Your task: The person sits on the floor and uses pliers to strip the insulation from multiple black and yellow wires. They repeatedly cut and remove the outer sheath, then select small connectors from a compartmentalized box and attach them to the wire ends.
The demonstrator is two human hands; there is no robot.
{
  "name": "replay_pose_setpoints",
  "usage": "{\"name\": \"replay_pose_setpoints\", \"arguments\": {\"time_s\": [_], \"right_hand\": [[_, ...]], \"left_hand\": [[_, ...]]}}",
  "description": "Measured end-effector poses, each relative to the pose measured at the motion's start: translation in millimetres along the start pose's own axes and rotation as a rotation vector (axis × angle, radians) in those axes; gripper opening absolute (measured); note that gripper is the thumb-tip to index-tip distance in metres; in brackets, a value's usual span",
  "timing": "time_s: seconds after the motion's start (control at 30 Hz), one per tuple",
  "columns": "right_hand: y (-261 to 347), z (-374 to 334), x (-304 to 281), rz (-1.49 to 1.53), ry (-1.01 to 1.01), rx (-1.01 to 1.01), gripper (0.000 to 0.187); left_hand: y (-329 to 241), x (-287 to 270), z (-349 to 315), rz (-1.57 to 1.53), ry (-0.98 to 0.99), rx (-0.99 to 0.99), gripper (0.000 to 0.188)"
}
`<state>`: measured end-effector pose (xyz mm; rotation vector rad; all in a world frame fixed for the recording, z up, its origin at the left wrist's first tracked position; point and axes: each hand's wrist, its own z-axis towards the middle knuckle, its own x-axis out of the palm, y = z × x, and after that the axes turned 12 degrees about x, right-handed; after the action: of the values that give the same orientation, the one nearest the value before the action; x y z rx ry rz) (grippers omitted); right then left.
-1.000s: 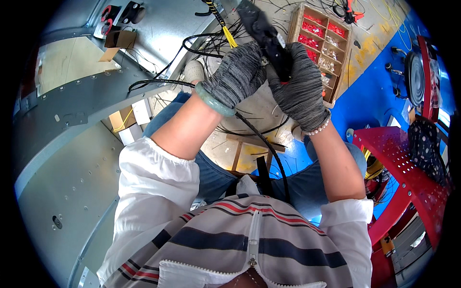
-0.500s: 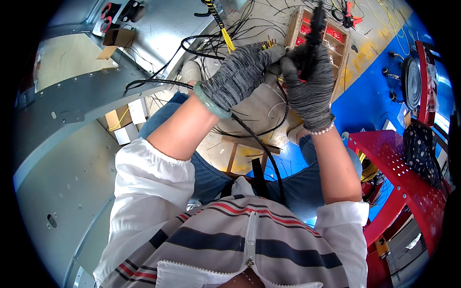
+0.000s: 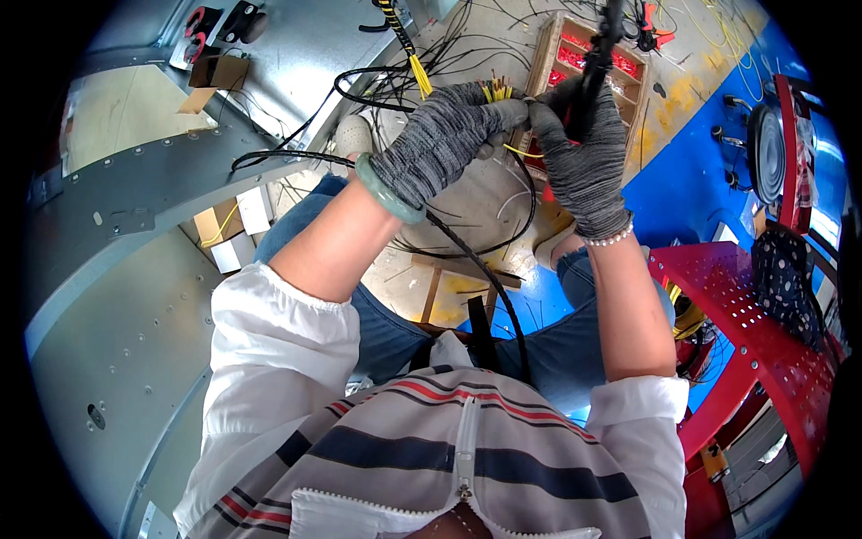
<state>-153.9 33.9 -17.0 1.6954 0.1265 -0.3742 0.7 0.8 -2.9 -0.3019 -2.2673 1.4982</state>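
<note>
Both my hands wear grey knitted gloves and meet close together at the upper middle. My left hand (image 3: 449, 130) is closed round a bundle of thin yellow wires (image 3: 496, 90), whose bared ends stick up above the fingers. In my right hand (image 3: 585, 166) is a long black hand tool (image 3: 595, 67), pointing away from me; its exact kind is hidden by the glove and blur. The two thumbs nearly touch. A single yellow wire (image 3: 523, 154) runs below them. A black sleeved cable (image 3: 480, 256) hangs from my left hand toward my lap.
Beyond my right hand a wooden compartment box (image 3: 544, 56) holds small red parts. Red-handled pliers (image 3: 655, 38) lie past it. Loose black cables (image 3: 449, 54) tangle at the back. A metal cabinet frame (image 3: 135, 193) stands left, a red perforated rack (image 3: 718, 287) right.
My hands have moved slightly apart. More of the bared wire ends shows above my left hand, and a yellow wire has come into sight below the thumbs. The black tool has shifted a little right.
</note>
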Motion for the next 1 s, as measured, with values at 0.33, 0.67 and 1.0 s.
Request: {"name": "replay_pose_setpoints", "arguments": {"time_s": [0.33, 0.67, 1.0], "right_hand": [[-0.1, 6.0, -11.0, 0.147, -0.030, 0.177, 0.019], [5.1, 6.5, -17.6, 0.644, 0.024, 0.426, 0.017], [-3.1, 7.7, -17.6, 0.752, 0.025, 0.429, 0.015]], "left_hand": [[16.2, -3.8, 4.4, -0.326, -0.003, 0.008, 0.021], [5.6, 1.3, -2.8, 0.282, 0.014, 0.175, 0.022], [4.5, -1.4, -0.4, 0.370, 0.048, 0.180, 0.025]]}}
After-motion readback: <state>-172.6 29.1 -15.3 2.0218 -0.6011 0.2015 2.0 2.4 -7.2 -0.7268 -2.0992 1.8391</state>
